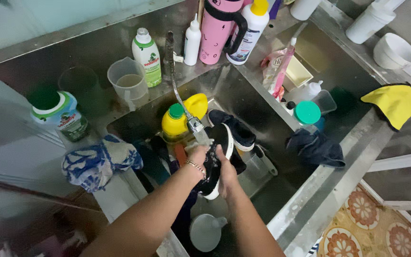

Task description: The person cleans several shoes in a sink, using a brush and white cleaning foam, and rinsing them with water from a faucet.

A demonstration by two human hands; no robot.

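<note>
Gripping the black canvas sneaker with white rubber sole [217,159] between 2 hands, left hand [197,157] and right hand [228,173] clamped on opposite sides (toe up-right), under the flexible steel faucet [197,126], over the steel sink [262,119].

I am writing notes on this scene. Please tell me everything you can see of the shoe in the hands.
The shoe is black with a white sole, apparently fabric. It is tilted on its side over the steel sink, right under the tap. The left hand and the right hand grip it from both sides. A second matching shoe lies behind it.
</note>
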